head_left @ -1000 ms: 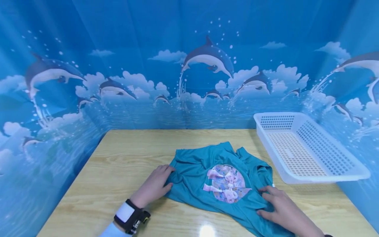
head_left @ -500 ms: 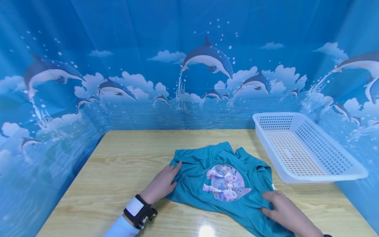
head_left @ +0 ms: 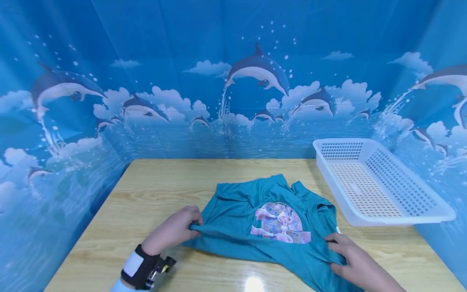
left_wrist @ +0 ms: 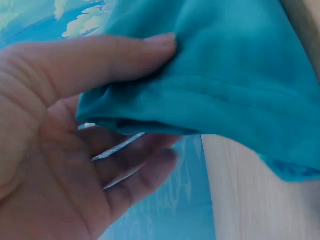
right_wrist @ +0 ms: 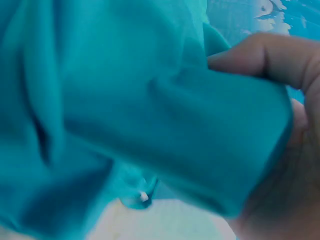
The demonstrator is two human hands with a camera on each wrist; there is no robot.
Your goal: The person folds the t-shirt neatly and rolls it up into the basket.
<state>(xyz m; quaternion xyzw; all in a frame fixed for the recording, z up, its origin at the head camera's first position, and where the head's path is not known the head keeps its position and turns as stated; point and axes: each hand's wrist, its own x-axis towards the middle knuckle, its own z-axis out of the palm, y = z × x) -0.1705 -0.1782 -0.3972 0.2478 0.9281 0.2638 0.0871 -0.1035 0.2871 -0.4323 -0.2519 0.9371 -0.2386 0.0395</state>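
A teal T-shirt with a round pink-and-purple print lies rumpled on the wooden table. At its left end my left hand pinches the stitched hem, which is raised off the tabletop. In the left wrist view the thumb presses on top of the fabric while the other fingers sit beneath it. My right hand holds a fold at the shirt's right side, below a small white tag. The right wrist view has this fold of cloth between thumb and fingers; some fingers are hidden behind it.
A white perforated plastic basket stands at the table's back right. Behind and beside the wooden table hangs a blue curtain printed with dolphins. A black device is strapped to my left wrist.
My left hand first shifted right onto the shirt, then moved back left with the hem pinched and lifted, stretching that end. My right hand stayed nearly in place and has gathered cloth in its fingers.
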